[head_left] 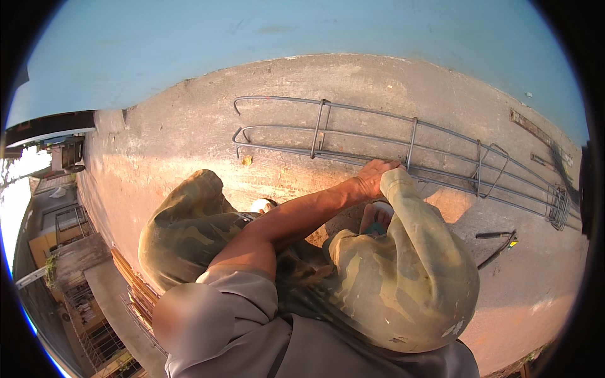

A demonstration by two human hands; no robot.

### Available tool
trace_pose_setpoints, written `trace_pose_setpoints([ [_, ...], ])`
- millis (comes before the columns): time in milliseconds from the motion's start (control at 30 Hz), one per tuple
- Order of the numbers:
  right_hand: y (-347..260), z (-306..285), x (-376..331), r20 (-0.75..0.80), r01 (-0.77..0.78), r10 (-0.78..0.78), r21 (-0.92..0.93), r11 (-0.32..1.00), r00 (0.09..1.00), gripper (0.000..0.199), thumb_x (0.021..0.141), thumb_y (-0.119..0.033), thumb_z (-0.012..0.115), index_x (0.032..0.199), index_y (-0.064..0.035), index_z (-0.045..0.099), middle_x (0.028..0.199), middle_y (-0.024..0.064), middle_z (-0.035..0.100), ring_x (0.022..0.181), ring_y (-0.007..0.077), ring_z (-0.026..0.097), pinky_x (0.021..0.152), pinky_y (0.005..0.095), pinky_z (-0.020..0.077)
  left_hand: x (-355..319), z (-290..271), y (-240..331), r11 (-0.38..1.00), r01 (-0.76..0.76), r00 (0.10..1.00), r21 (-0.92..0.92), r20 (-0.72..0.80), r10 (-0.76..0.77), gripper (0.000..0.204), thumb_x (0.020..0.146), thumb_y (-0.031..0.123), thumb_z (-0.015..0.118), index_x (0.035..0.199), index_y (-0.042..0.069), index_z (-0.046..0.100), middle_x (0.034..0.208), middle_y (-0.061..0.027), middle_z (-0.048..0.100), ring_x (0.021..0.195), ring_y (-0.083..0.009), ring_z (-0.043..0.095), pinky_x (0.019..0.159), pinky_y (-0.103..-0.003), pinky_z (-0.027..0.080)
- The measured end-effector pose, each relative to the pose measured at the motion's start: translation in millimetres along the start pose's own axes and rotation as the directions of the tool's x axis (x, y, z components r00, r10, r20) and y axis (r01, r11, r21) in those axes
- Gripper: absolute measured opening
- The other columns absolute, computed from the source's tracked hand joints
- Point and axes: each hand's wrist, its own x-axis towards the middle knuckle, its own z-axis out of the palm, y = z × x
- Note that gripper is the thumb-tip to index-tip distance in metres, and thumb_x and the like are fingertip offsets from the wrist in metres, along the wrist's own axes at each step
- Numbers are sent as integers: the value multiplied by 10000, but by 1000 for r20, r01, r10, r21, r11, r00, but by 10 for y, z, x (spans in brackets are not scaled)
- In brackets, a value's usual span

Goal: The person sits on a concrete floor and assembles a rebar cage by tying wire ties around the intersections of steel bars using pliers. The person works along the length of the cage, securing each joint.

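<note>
A long cage of thin grey steel rebar (365, 133) lies on the concrete, its hooked ends toward the left and square stirrups standing around its bars. My left arm reaches across between my knees. At the end of it, my left hand (376, 171) is closed at the near bar, beside a stirrup in the middle of the cage; the fingers are partly hidden by my right trouser knee. My right hand does not show. Several loose stirrups (558, 208) are bunched around the bars at the cage's right end.
A pair of black-handled pincers (501, 242) with a yellow spot lies on the concrete floor (189, 120) to the right. Beyond the cage are a flat strip (535, 131) and dark thin wires (563, 167). A blue surface (315, 28) borders the far edge. Buildings stand at the left.
</note>
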Motion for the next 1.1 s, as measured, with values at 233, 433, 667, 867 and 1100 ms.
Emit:
trace_pose_setpoints([
  [233, 55, -105, -59, -8, 107, -112, -253, 962, 994, 194, 972, -117, 535, 1114, 2, 591, 797, 43, 576, 620, 89, 491, 536, 259, 403, 74, -90, 72, 988, 86, 995, -128, 65, -78, 376, 905, 345, 600, 1088, 41, 475, 997, -211, 649, 910, -415, 641, 750, -484, 521],
  [433, -41, 74, 10, -17, 125, -129, -147, 981, 992, 226, 998, -125, 528, 1147, 33, 592, 806, 51, 579, 632, 87, 505, 534, 259, 408, 37, -136, 137, 978, 136, 991, -157, 2, -137, 407, 938, 261, 618, 1238, 45, 446, 949, -264, 670, 871, -465, 644, 726, -520, 513],
  [667, -226, 327, 445, 105, -9, -40, 427, 904, 994, 187, 932, -39, 570, 1087, 14, 660, 851, 53, 623, 743, 122, 554, 618, 260, 427, 132, -126, 187, 986, 70, 997, -154, -19, -74, 466, 900, 198, 677, 1299, 24, 511, 1014, -250, 672, 918, -442, 659, 739, -464, 537],
  [867, -231, 374, 484, 171, -40, -52, 495, 868, 984, 176, 904, -19, 605, 1060, 27, 670, 872, 73, 651, 776, 133, 582, 660, 264, 455, 171, -168, 178, 971, -15, 1000, -238, -20, 11, 423, 905, 191, 650, 1288, 24, 583, 1073, -241, 666, 937, -429, 658, 780, -456, 533],
  [1100, -72, 575, 92, -93, 204, -212, -88, 975, 973, 201, 965, -113, 595, 1099, 13, 674, 842, 56, 633, 728, 94, 543, 639, 269, 460, 180, -171, 143, 953, 18, 1000, -303, 14, -15, 284, 898, 160, 659, 1141, 12, 664, 1064, -202, 671, 934, -409, 657, 789, -420, 534],
])
